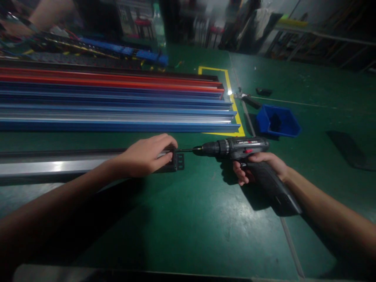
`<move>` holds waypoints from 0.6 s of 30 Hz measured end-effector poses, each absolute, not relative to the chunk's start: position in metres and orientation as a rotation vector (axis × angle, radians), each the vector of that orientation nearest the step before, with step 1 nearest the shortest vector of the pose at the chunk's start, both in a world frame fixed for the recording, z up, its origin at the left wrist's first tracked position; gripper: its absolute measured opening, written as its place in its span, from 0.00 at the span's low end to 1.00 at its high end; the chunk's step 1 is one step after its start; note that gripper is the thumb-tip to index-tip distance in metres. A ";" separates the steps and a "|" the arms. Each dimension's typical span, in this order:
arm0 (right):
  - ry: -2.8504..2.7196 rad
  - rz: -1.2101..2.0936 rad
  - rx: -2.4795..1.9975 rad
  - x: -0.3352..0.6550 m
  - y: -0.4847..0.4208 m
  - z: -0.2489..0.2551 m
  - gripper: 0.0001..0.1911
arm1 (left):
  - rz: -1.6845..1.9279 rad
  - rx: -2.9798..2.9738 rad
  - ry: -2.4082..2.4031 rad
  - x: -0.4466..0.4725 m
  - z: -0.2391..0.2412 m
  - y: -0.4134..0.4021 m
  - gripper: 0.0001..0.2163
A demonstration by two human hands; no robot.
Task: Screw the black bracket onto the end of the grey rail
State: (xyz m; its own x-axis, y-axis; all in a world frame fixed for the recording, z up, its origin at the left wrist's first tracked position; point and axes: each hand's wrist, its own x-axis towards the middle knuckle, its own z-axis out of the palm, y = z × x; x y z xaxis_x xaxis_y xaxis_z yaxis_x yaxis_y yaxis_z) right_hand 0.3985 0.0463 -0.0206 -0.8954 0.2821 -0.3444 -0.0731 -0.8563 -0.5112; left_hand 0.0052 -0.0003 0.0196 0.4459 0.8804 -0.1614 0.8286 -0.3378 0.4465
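My right hand [258,168] grips a black cordless drill [246,147] by its handle, with the index finger by the trigger. The drill lies level and its long bit [186,150] points left, reaching the end of a long metal profile [58,166]. My left hand [147,154] is wrapped over that end, its fingers curled on the black end cap [175,162]. A small slotted bracket [181,161] sticks out from the cap. Whether a screw sits at the bit's tip, I cannot make out.
Blue profiles [117,127] and red profiles [117,80] lie side by side beyond my hands, near a yellow tape outline [241,125]. A blue bin [279,121] with dark contents stands behind the drill. A pliers-like tool [249,101] lies near it. Another person's arm [47,15] shows at upper left.
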 end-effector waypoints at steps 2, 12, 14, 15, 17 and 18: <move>-0.747 2.793 -0.602 0.399 0.047 -0.021 0.19 | 0.149 2.228 1.437 0.005 0.019 0.000 0.15; -0.737 2.807 -0.612 0.401 0.047 -0.022 0.20 | 0.145 2.237 1.439 0.004 0.019 0.000 0.16; -0.723 2.808 -0.619 0.401 0.047 -0.022 0.20 | 0.148 2.238 1.431 0.005 0.018 0.000 0.16; -0.724 2.803 -0.619 0.401 0.047 -0.022 0.19 | 0.149 2.237 1.429 0.005 0.018 0.000 0.16; -0.728 2.801 -0.612 0.401 0.047 -0.022 0.20 | 0.149 2.232 1.435 0.005 0.018 0.000 0.15; -0.728 2.806 -0.609 0.401 0.048 -0.023 0.20 | 0.150 2.231 1.440 0.005 0.018 0.000 0.15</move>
State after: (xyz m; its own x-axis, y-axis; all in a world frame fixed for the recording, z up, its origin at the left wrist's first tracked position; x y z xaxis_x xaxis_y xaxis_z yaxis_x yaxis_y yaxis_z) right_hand 0.4011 0.0478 -0.0228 -0.9002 0.2689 -0.3424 -0.0686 -0.8642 -0.4984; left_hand 0.0046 0.0000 0.0185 0.4411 0.8827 -0.1617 0.8303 -0.3330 0.4470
